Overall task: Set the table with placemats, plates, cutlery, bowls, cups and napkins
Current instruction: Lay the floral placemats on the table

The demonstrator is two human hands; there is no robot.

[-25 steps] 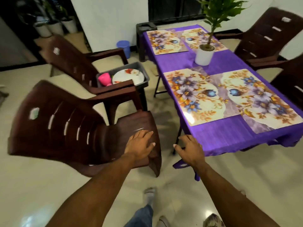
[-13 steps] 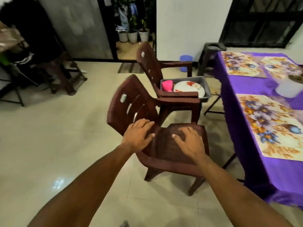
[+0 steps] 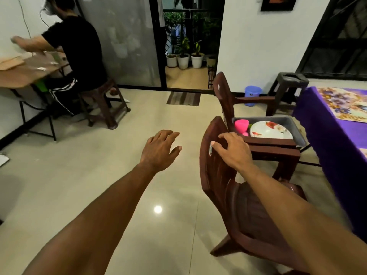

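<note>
Both bare forearms reach forward from the bottom of the view. The left hand (image 3: pixel 159 149) hangs in the air, palm down, fingers loosely spread (holding nothing). The right hand (image 3: pixel 233 150) is palm down too, fingers slightly bent and apart.

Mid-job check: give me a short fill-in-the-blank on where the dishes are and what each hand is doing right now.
1. The plate and pink cup lie in a grey ____ on the far chair.
2. The right hand is at the ____ of the near chair.
3. The left hand holds ____.
4. The table wears a ____ cloth.

Missing words: tray; backrest; nothing; purple
</note>
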